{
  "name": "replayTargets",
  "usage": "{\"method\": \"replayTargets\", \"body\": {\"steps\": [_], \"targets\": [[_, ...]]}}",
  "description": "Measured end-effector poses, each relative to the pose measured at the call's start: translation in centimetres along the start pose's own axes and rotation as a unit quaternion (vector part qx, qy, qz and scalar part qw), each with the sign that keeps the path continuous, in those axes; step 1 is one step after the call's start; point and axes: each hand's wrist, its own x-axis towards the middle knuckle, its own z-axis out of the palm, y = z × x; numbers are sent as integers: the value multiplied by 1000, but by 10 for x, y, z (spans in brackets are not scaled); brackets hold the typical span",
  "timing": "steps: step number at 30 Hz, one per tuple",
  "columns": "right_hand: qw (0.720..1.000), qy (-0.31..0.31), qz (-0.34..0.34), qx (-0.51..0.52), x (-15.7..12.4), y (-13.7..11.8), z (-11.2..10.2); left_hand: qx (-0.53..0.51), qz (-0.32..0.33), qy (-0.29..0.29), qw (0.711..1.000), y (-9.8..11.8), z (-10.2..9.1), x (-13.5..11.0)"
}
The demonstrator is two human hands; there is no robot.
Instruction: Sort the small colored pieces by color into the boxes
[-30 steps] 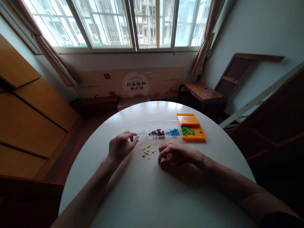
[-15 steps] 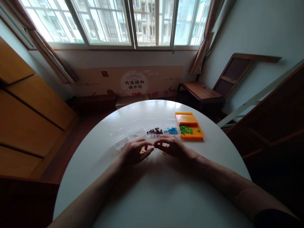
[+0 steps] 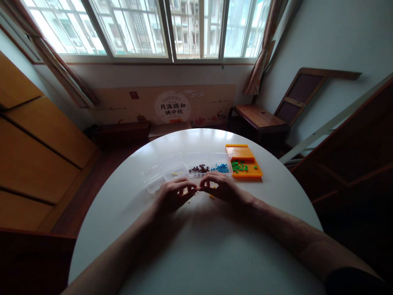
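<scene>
Both my hands rest on the round white table (image 3: 196, 254), fingertips meeting over a scatter of small yellow bricks (image 3: 211, 197). My left hand (image 3: 173, 195) is curled with thumb and fingers pinched together. My right hand (image 3: 221, 187) is curled too, its fingertips pinched next to the left ones. What they pinch is too small to make out. Just behind the hands stands a row of clear plastic boxes: one with a few yellow bricks (image 3: 175, 173), one with dark brown bricks (image 3: 198, 169), one with blue bricks (image 3: 221, 168).
An orange tray (image 3: 250, 174) with green bricks (image 3: 240, 166) lies at the right end of the row. A clear lid (image 3: 150, 180) lies at the left end. Beyond the table are a wooden bench (image 3: 259, 119), cabinets on the left and windows.
My left hand came away from the clear box on the left and my right hand moved up. They now meet over the yellow bricks. The view shifted slightly.
</scene>
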Motion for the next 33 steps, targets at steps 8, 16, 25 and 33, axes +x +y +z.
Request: {"method": "replayTargets", "body": {"steps": [8,16,25,33], "targets": [[997,-25,-14,-76,2,-3,5,203,-152,84,964,-10,-38,6],[988,-85,-36,-120,5,-9,6,286,-214,97,929,-18,-45,2],[983,-94,-53,-147,7,-6,7,285,-202,103,932,-11,-42,3],[991,11,-68,-115,5,-5,8,-1,-108,15,994,13,-14,4]]}}
